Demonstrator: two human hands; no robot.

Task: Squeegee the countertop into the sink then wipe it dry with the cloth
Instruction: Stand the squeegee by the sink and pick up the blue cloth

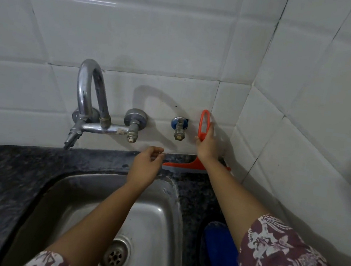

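Note:
An orange squeegee (204,123) stands upright against the tiled wall behind the sink, its blade (182,165) resting on the dark granite countertop (6,176). My right hand (207,145) grips its looped handle. My left hand (145,165) hovers over the back rim of the steel sink (158,216), fingers loosely curled and holding nothing. A blue cloth (217,258) lies on the counter to the right of the sink, partly hidden by my right arm.
A chrome tap (90,107) with a curved spout juts from the wall at the left. A small blue-collared valve (179,127) sticks out just left of the squeegee. White tiled walls meet in a corner on the right.

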